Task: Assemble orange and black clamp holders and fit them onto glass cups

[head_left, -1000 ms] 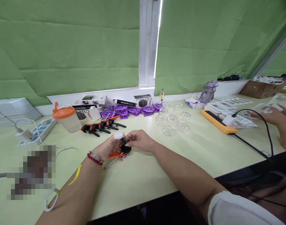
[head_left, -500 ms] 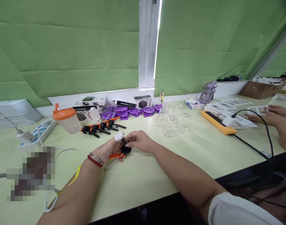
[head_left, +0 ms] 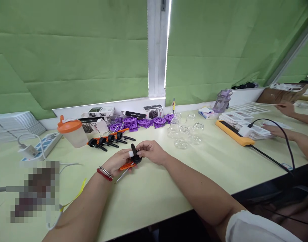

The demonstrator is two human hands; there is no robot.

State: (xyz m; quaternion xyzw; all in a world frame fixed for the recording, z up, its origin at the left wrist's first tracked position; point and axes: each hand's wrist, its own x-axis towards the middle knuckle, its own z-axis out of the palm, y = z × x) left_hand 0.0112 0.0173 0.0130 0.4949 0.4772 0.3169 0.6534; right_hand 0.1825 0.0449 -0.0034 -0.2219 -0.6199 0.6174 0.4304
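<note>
My left hand (head_left: 118, 160), with a white wrap on its thumb, is closed around a black-and-orange part (head_left: 137, 159). The part has a round black base, a black arm pointing up, an orange strip and a thin metal rod slanting toward me. Fingertips of my right hand (head_left: 152, 152) pinch together against the part's near right side. Something small and thin shows at those fingertips, too tiny to name. Just beyond my hands lie several similar black-and-orange parts (head_left: 111, 140) in a row, with metal rods on them.
Purple plastic wheel-like pieces (head_left: 145, 123) and cup holder boxes (head_left: 95, 126) line the back. Glass jars (head_left: 181, 144) stand right of centre. An orange-lidded shaker (head_left: 73, 132), a power strip (head_left: 44, 144) and a yellow power strip (head_left: 232, 133) flank them. A co-worker's hands (head_left: 286, 109) handle cards at right.
My left thumb has dropped lower on the part, uncovering its upright black arm. My right hand stays close against it. The co-worker's hands have moved apart.
</note>
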